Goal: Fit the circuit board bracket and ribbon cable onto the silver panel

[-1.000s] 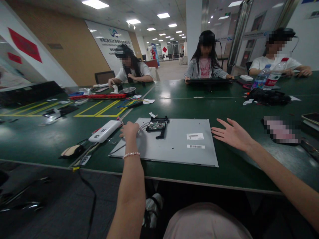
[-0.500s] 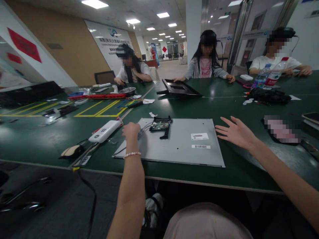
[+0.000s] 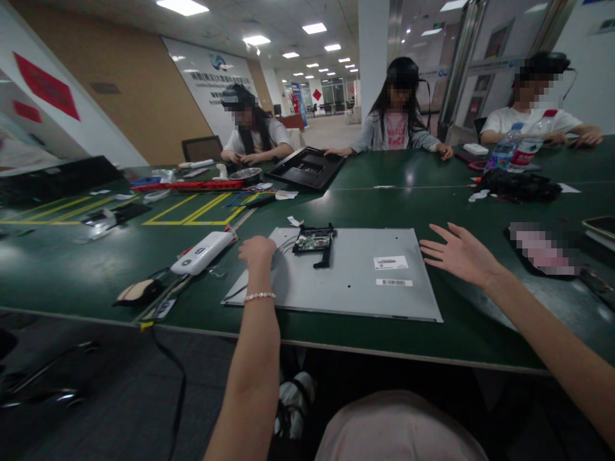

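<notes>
Left hand [image 3: 258, 250], curled at the left part of the grey panel [image 3: 355, 291] (grip cannot be told); right hand [image 3: 459, 256], spread open beside its right edge. The panel, bearing a circuit board [image 3: 313, 241] and a barcode label [image 3: 394, 282], lies on the green bench [image 3: 369, 210]. Beyond: red-capped bottle [image 3: 532, 142], contents unclear; ceiling lights [image 3: 182, 6].

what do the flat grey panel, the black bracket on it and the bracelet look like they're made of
Panel: likely painted or plated sheet metal, smooth and satin, with thin, crisp edges.
Bracket: probably matte plastic, from its moulded-looking arm.
Bracelet: pale beads, too small to tell the material.
</notes>
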Available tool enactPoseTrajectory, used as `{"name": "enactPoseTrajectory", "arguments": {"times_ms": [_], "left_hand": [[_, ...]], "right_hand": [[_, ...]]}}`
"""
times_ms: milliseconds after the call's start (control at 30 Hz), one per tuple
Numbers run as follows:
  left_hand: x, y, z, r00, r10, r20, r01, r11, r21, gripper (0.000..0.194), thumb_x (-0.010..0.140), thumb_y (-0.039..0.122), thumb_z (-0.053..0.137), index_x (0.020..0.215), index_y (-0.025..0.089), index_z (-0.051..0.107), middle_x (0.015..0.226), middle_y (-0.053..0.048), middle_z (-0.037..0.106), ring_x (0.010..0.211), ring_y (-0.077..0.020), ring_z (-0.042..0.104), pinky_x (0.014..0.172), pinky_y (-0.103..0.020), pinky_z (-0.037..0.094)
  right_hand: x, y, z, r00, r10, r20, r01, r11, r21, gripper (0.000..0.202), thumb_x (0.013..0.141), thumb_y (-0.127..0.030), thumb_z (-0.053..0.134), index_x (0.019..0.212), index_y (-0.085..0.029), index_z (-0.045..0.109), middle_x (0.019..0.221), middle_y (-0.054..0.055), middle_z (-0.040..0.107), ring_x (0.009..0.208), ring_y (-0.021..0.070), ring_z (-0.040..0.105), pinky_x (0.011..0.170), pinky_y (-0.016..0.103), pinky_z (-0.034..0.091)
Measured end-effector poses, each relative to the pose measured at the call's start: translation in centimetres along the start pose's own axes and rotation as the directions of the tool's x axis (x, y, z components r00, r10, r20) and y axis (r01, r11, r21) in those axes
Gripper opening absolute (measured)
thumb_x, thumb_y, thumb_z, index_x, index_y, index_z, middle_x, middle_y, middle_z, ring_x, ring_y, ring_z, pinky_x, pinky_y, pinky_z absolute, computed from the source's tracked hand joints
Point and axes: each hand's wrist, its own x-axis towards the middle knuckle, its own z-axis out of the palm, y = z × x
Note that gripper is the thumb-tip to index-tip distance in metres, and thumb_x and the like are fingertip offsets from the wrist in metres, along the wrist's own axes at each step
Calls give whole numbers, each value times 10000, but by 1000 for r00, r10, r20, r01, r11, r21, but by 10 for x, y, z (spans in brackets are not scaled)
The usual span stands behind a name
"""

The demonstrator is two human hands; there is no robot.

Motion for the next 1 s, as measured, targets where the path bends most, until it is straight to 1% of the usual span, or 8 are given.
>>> {"name": "enactPoseTrajectory", "arguments": {"times_ms": [133, 233, 367, 467, 567, 767, 900, 1000], "left_hand": [[-1, 4, 7, 998, -55, -33, 57, 996, 73, 504, 845, 337, 491, 1227, 19, 580, 1295, -293, 519, 1211, -370, 484, 926, -466, 435], [-1, 6, 9, 997, -71, -35, 74, 994, 75, 547, 845, 395, 505, 1247, 28, 565, 1306, -289, 516, 1219, -370, 470, 936, -478, 421], [-3, 6, 6, 997, -83, 11, 82, 994, 68, 640, 872, 494, 449, 1280, 9, 542, 1330, -295, 496, 1234, -391, 453, 947, -507, 404], [-4, 6, 3, 996, -70, 47, 67, 995, 68, 661, 891, 527, 403, 1275, 12, 555, 1338, -287, 497, 1232, -403, 455, 952, -524, 396], [-5, 6, 2, 997, -43, 69, 38, 997, 68, 652, 893, 540, 398, 1258, 31, 580, 1324, -278, 518, 1229, -406, 465, 962, -539, 382], [-6, 8, 1, 996, -18, 91, 12, 998, 67, 664, 919, 564, 322, 1218, 48, 614, 1294, -281, 544, 1220, -413, 483, 972, -568, 358], [-7, 10, 0, 995, 14, 99, -22, 997, 78, 624, 932, 519, 319, 1203, 44, 619, 1278, -287, 555, 1206, -409, 502, 964, -570, 366], [-7, 11, -1, 989, 68, 135, -82, 991, 102, 565, 928, 469, 359, 1201, 50, 622, 1273, -283, 563, 1196, -397, 520, 946, -541, 405]], "right_hand": [[0, -1, -1, 1000, -5, -8, 4, 1000, -6, 779, 837, -591, 509, 1507, -333, 208, 1496, 123, 400, 1373, 288, 366, 1068, 557, 330], [2, -1, -3, 1000, -2, -21, 3, 1000, 5, 764, 833, -585, 515, 1497, -336, 231, 1485, 125, 414, 1355, 284, 397, 1075, 551, 323], [4, 0, -5, 999, -4, -42, 3, 1000, -7, 734, 833, -581, 512, 1482, -361, 250, 1485, 97, 420, 1364, 263, 388, 1079, 543, 319], [4, 0, -6, 998, -17, -67, 15, 999, -32, 743, 821, -566, 536, 1480, -352, 269, 1488, 104, 414, 1377, 270, 365, 1079, 538, 325], [4, -1, -7, 996, -28, -85, 24, 998, -51, 744, 811, -556, 549, 1475, -357, 280, 1494, 97, 407, 1386, 272, 347, 1089, 536, 316], [7, 0, -12, 990, -36, -133, 27, 997, -72, 723, 808, -552, 553, 1457, -345, 309, 1495, 88, 408, 1378, 253, 369, 1117, 485, 297], [9, 0, -15, 988, -53, -148, 41, 995, -87, 688, 807, -544, 548, 1432, -336, 351, 1488, 90, 417, 1383, 265, 359, 1113, 503, 304], [11, 0, -16, 985, -62, -161, 46, 994, -101, 641, 810, -533, 550, 1402, -354, 380, 1490, 70, 418, 1378, 260, 370, 1121, 508, 292]]}}
